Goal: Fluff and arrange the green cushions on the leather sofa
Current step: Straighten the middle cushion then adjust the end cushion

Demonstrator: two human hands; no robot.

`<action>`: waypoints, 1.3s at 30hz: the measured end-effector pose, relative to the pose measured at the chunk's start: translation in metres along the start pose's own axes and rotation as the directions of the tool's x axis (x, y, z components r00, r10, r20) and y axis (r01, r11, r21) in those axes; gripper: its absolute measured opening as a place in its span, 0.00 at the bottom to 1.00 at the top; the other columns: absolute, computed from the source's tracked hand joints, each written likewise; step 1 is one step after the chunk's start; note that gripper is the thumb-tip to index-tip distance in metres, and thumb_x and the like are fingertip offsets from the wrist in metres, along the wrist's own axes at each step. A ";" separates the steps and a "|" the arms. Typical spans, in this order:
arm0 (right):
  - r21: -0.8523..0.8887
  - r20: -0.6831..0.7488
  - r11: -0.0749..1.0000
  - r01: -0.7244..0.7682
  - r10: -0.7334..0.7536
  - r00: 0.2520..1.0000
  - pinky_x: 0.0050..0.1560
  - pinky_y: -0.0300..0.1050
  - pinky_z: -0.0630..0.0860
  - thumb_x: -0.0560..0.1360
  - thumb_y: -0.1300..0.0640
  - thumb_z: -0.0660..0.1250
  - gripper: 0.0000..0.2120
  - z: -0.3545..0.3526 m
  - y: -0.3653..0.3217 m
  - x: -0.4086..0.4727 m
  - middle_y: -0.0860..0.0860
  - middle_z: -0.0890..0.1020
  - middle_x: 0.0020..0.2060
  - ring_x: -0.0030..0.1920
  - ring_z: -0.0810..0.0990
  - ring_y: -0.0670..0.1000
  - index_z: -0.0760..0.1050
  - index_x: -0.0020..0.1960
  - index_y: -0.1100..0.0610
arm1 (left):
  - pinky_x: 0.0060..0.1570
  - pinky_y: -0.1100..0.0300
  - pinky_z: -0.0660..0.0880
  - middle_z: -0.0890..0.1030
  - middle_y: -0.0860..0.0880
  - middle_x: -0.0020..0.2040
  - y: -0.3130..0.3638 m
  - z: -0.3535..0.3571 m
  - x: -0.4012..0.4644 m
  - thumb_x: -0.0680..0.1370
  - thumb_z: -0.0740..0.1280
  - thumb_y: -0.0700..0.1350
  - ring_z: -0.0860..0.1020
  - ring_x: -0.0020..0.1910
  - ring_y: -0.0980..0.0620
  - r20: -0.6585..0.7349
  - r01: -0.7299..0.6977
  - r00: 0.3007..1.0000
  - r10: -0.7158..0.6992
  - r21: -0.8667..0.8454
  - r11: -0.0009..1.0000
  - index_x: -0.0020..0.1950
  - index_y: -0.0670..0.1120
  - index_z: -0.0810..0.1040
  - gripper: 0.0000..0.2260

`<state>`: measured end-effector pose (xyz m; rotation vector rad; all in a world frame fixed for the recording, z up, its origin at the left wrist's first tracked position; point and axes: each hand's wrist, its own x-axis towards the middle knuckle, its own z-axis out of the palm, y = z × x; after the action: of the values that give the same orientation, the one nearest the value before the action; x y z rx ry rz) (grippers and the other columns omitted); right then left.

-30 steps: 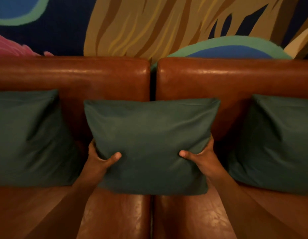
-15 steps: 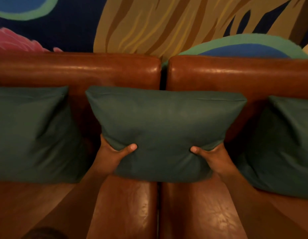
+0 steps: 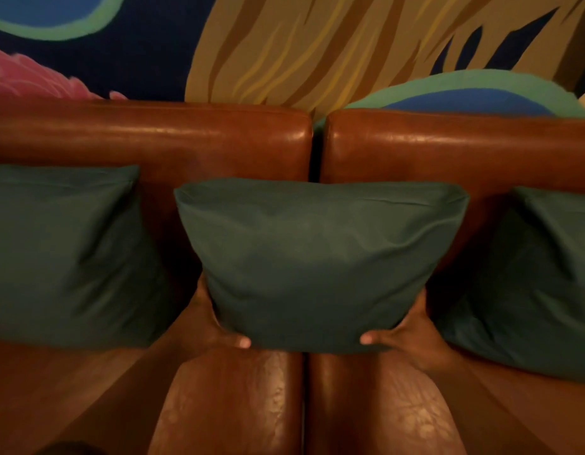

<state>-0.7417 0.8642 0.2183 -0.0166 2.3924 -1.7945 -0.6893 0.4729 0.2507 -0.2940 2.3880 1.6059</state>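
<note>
The middle green cushion [image 3: 317, 257] stands upright at the centre of the brown leather sofa [image 3: 153, 139], over the gap between the two seat pads. My left hand [image 3: 209, 326] grips its lower left corner, thumb on the front face. My right hand [image 3: 405, 336] grips its lower right corner the same way. The fingers of both hands are hidden behind the cushion. Its bottom is squeezed narrow and its top bulges wide. A second green cushion [image 3: 64, 254] leans on the backrest at the left, and a third green cushion [image 3: 530, 284] leans at the right.
A painted wall [image 3: 317, 44] with gold, blue and pink shapes rises behind the backrest. The seat pads [image 3: 232, 405] stretch toward me below the cushions, split by a dark seam in the middle.
Both hands have slid down to the cushion's bottom corners and squeezed them inward. The cushion's top has puffed out wider and it sits lower against the backrest.
</note>
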 end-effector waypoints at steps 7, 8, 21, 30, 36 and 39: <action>-0.040 -0.254 0.999 -0.037 0.026 0.967 0.62 0.39 0.78 0.45 0.32 0.86 0.56 0.006 0.002 0.001 0.33 0.77 0.65 0.66 0.77 0.38 0.61 0.67 0.26 | 0.63 0.59 0.73 0.71 0.46 0.73 -0.007 0.030 0.010 0.64 0.77 0.50 0.75 0.68 0.44 -0.291 -0.017 0.957 -0.004 -0.070 0.997 0.79 0.56 0.54 0.48; -0.043 -0.263 0.998 -0.040 0.027 0.964 0.64 0.46 0.78 0.45 0.31 0.85 0.56 0.007 -0.004 -0.001 0.38 0.78 0.66 0.66 0.78 0.41 0.62 0.67 0.28 | 0.61 0.59 0.73 0.72 0.45 0.73 -0.006 0.025 0.010 0.61 0.77 0.51 0.76 0.66 0.47 -0.255 0.003 0.967 -0.008 -0.020 1.000 0.79 0.56 0.52 0.52; -0.797 -0.058 0.516 0.314 -0.583 0.811 0.79 0.57 0.50 0.78 0.32 0.59 0.39 0.082 -0.157 -0.003 0.50 0.50 0.84 0.84 0.49 0.55 0.54 0.83 0.45 | 0.80 0.39 0.52 0.53 0.42 0.84 0.091 0.041 -0.011 0.69 0.70 0.72 0.53 0.83 0.38 -0.114 -0.394 0.600 0.792 0.819 0.416 0.85 0.52 0.51 0.52; -0.922 0.111 0.240 0.304 -0.589 0.801 0.79 0.56 0.50 0.80 0.31 0.52 0.36 0.068 -0.121 0.047 0.46 0.50 0.84 0.83 0.50 0.47 0.49 0.84 0.43 | 0.80 0.43 0.51 0.48 0.49 0.85 0.091 0.028 0.038 0.72 0.54 0.80 0.50 0.84 0.49 0.071 -0.278 0.726 0.683 0.940 0.198 0.85 0.54 0.50 0.48; -0.952 0.088 0.195 0.237 -0.568 0.819 0.79 0.59 0.52 0.80 0.29 0.51 0.38 0.026 -0.109 0.045 0.46 0.50 0.84 0.83 0.51 0.46 0.51 0.84 0.44 | 0.80 0.42 0.52 0.48 0.50 0.85 0.079 -0.001 0.033 0.76 0.51 0.78 0.51 0.84 0.50 0.039 -0.204 0.734 0.678 0.965 0.166 0.85 0.55 0.49 0.44; -0.947 0.010 0.269 0.173 -0.517 0.856 0.77 0.61 0.53 0.78 0.27 0.52 0.39 0.027 -0.117 0.038 0.47 0.52 0.84 0.83 0.51 0.48 0.53 0.84 0.45 | 0.80 0.42 0.51 0.47 0.50 0.85 0.085 -0.001 0.025 0.76 0.50 0.78 0.51 0.84 0.49 0.011 -0.187 0.759 0.651 0.962 0.201 0.85 0.56 0.49 0.43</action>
<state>-0.7858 0.8010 0.3184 -0.4746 3.5064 -0.1309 -0.7386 0.5031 0.3180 0.3951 3.4633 -0.1350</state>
